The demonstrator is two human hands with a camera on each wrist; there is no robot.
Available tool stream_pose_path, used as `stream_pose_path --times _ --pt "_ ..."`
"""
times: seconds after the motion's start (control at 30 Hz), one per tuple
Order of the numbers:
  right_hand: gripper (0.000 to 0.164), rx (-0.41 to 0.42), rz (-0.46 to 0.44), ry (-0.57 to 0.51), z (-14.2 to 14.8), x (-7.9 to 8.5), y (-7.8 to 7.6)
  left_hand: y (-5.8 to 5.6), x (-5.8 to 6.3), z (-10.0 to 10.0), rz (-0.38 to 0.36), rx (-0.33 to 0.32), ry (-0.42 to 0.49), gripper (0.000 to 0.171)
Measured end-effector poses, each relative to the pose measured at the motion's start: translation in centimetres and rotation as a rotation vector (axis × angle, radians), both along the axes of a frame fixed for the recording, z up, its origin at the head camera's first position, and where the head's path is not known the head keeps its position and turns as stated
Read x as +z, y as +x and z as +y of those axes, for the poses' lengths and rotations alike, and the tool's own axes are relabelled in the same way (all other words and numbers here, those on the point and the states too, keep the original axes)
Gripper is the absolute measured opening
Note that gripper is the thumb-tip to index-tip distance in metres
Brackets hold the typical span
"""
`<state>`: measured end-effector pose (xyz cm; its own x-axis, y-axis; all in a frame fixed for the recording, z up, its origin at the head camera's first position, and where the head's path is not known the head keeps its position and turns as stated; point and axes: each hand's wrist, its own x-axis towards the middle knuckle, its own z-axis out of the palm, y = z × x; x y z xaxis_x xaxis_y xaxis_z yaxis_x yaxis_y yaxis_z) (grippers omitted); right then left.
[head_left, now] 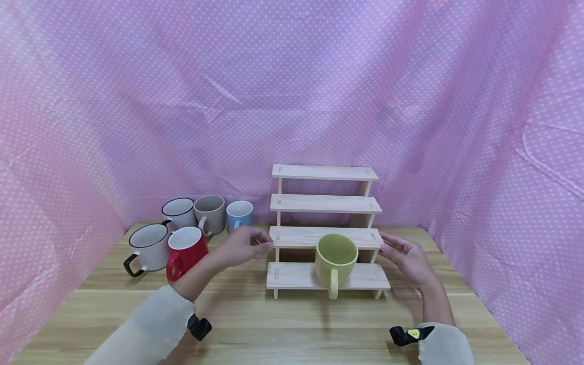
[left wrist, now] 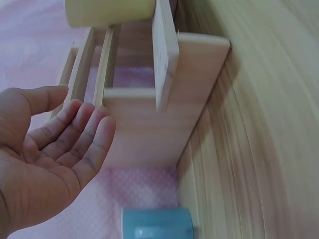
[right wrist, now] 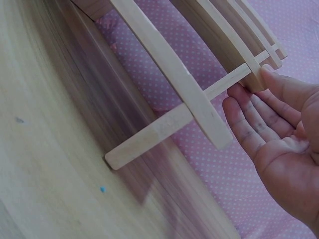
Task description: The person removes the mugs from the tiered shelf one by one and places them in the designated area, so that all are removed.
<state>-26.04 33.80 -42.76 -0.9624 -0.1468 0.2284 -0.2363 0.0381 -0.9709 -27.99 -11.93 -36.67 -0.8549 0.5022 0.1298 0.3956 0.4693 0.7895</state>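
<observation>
A pale wooden tiered display stand (head_left: 324,203) stands on the table. A yellow-green mug (head_left: 336,256) sits on its lowest step, handle toward me. My left hand (head_left: 246,246) is at the left end of the second step from the bottom, fingers loosely bent; in the left wrist view, the fingers (left wrist: 92,142) lie beside the step ends without a visible grip. At the same step's right end is my right hand (head_left: 410,261). The right wrist view shows its thumb (right wrist: 286,87) on the board's corner with fingertips beneath, pinching the edge.
Left of the stand are a red mug (head_left: 187,251), a white mug with black handle (head_left: 150,248), another black-rimmed white mug (head_left: 179,213), a grey mug (head_left: 211,213) and a light blue mug (head_left: 240,213). Pink dotted cloth (head_left: 292,101) hangs behind the wooden table (head_left: 274,334).
</observation>
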Motion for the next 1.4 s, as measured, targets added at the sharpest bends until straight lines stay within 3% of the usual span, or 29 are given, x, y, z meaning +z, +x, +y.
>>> stream_pose_path --times 0.13,0.27,0.8,1.03,1.4 --pt "0.058 -0.023 -0.021 0.033 -0.1 0.2 0.1 0.3 0.0 1.5 0.04 -0.052 -0.031 0.01" --pt "0.058 -0.038 -0.029 0.048 -0.2 0.4 0.0 0.6 -0.3 2.7 0.029 -0.102 -0.034 0.008" --pt "0.059 -0.029 -0.029 0.014 0.0 0.2 0.0 2.3 -2.7 6.1 -0.086 -0.433 0.152 0.016" --pt "0.059 -0.007 -0.02 -0.022 0.1 -0.1 -0.1 3.3 -3.0 6.7 -0.144 -0.574 0.244 0.029" --pt "0.058 -0.012 -0.011 0.006 0.1 -0.1 0.0 4.2 -2.5 7.7 -0.196 -0.627 0.273 0.037"
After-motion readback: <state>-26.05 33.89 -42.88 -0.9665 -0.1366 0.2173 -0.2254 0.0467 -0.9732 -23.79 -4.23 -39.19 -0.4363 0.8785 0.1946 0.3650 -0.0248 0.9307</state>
